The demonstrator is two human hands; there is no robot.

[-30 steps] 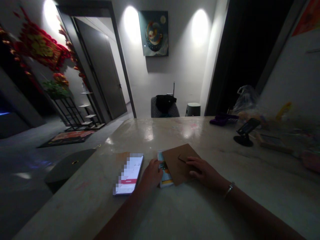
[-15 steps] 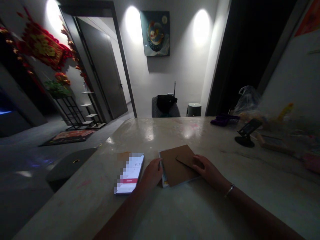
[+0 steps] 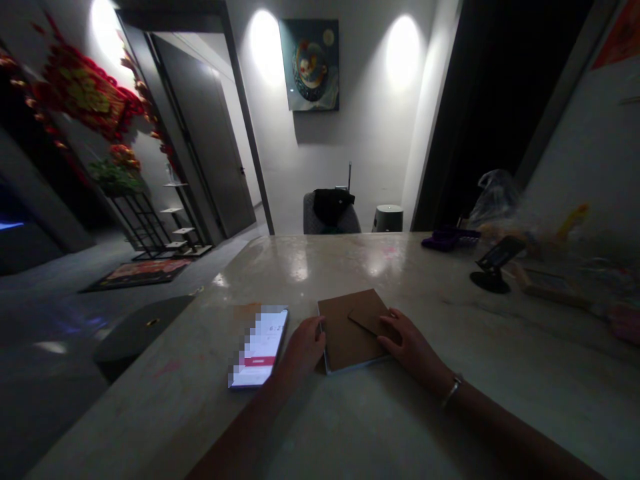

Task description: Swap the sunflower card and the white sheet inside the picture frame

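Note:
A brown-covered book point(image 3: 350, 340) lies on the pale stone table point(image 3: 350, 427), in front of me. My left hand point(image 3: 306, 343) is at its left edge, fingers closed against the edge. At the right edge, my right hand point(image 3: 400, 337) has its fingers curled over the cover, around the end of a thin dark stick point(image 3: 363, 323) that lies slanting across the cover. A lit phone point(image 3: 263, 350), partly pixelated, lies left of my left hand.
On the right of the table are a black phone stand point(image 3: 491, 280), a wooden frame point(image 3: 547, 287), a purple item point(image 3: 445, 239) and a clear plastic bag point(image 3: 495, 197). A chair point(image 3: 310, 217) with a black cloth stands beyond the far edge. A dark stool point(image 3: 145, 327) is at left.
My right hand has moved a little left with the stick. The brown cover has shifted left, and the pages that showed at its left edge are now covered.

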